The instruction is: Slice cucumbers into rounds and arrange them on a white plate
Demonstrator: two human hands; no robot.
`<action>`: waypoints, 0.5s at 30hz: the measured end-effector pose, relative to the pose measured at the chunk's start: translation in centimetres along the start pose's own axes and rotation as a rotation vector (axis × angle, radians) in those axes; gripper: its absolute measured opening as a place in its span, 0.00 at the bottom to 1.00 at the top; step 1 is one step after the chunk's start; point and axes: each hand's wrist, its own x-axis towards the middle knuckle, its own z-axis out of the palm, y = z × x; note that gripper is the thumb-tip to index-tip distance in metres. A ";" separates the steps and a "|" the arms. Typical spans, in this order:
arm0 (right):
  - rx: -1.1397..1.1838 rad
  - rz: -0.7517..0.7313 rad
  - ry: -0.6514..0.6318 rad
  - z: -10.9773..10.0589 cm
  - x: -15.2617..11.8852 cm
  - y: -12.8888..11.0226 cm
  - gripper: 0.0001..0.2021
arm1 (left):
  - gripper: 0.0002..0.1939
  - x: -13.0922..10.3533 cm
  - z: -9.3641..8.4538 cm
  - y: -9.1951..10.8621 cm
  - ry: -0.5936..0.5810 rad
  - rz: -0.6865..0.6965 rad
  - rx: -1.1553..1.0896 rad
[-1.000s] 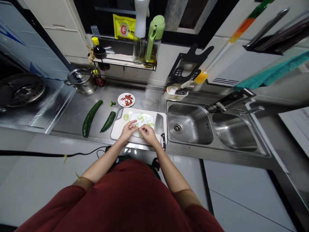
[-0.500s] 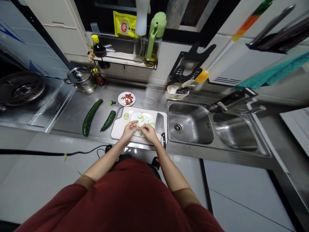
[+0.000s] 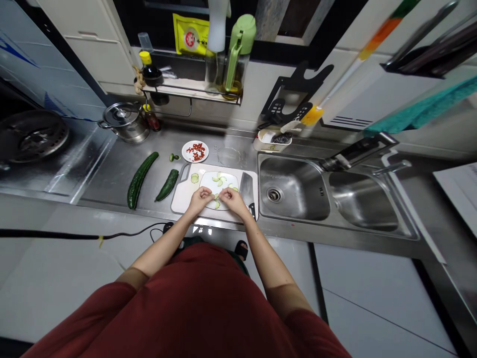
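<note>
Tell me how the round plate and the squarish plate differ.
The round plate is smaller; the squarish plate is larger, with rounded corners.
The round plate holds small red pieces, while the squarish plate holds pale green slices.
The round plate sits on the counter; the squarish plate sits on the cutting board.
Both are white.

The steel counter [image 3: 99,181] bears the board [image 3: 181,201]. Left of the board lie 2 cucumbers [image 3: 138,184]; behind it, 1 round plate [image 3: 184,152] and green scraps [image 3: 172,157]; farther back-left, 1 pot [image 3: 130,133] and 1 bottle [image 3: 152,120].
</note>
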 end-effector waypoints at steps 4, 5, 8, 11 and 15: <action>-0.151 -0.001 0.016 -0.2 0.2 0.9 0.11 | 0.13 0.3 -0.4 -0.4 0.036 0.007 0.136; -0.184 -0.006 0.014 -0.2 0.3 1.0 0.10 | 0.13 0.3 -0.5 -0.4 0.033 0.008 0.177; -0.276 -0.024 -0.014 -0.1 0.3 0.8 0.09 | 0.11 0.1 -0.7 -0.4 0.019 0.018 0.317; -0.387 -0.011 -0.033 0.2 0.3 0.5 0.07 | 0.08 -0.2 -0.7 -0.4 0.020 0.041 0.475; -0.524 0.039 -0.048 0.7 0.3 0.3 0.04 | 0.05 -0.3 -0.6 -0.7 0.009 0.085 0.646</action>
